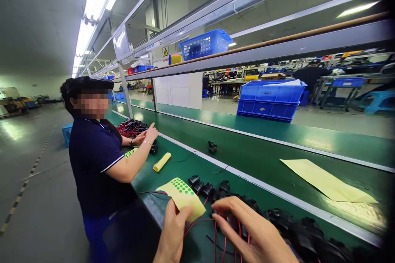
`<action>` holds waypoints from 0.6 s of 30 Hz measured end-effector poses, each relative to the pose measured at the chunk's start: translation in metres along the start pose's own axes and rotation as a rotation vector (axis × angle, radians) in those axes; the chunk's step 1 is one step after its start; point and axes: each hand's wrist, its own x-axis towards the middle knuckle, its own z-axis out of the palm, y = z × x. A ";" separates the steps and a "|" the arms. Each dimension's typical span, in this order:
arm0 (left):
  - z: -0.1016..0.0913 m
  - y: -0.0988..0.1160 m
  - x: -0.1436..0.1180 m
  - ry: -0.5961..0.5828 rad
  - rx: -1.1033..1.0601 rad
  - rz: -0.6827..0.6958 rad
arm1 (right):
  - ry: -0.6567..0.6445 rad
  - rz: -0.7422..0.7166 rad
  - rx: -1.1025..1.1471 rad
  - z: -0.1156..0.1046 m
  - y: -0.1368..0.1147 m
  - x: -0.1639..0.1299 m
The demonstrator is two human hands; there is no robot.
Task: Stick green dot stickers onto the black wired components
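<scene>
My left hand [173, 228] pinches the near edge of a yellow sheet of round green stickers [188, 199] between thumb and fingers. The sheet curves upward and its dots sit toward the far end. Just right of it, my right hand [247, 224] hovers over a row of black cylindrical parts [224, 189] with red and black wires [215, 240]. Thumb and forefinger are bent with a gap between their tips, and nothing shows there. The right hand covers some of the parts behind it.
A co-worker [95, 156] on the left reaches over the green bench near a heap of wired black parts [132, 126]. A rolled yellow sheet [162, 162] lies between us. On the belt are a single black part [212, 146], a yellow sheet [327, 183] and blue crates [268, 102].
</scene>
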 end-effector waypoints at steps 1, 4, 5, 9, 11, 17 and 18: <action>0.003 -0.003 -0.008 -0.033 0.024 0.005 | -0.014 0.023 -0.004 0.006 0.003 0.003; 0.007 -0.010 -0.022 -0.147 0.045 0.028 | -0.047 0.056 0.030 0.018 0.012 0.007; 0.007 -0.011 -0.024 -0.175 0.034 0.033 | -0.055 0.053 0.037 0.019 0.014 0.007; 0.009 -0.010 -0.027 -0.201 0.005 0.003 | -0.068 -0.014 0.017 0.020 0.019 0.001; 0.010 -0.010 -0.027 -0.191 0.020 -0.018 | -0.068 -0.037 -0.004 0.021 0.022 -0.002; 0.005 -0.015 -0.023 -0.137 0.098 0.004 | 0.015 -0.124 -0.034 0.027 0.030 -0.008; 0.003 -0.017 -0.022 -0.101 0.135 0.006 | 0.026 -0.139 -0.040 0.028 0.031 -0.008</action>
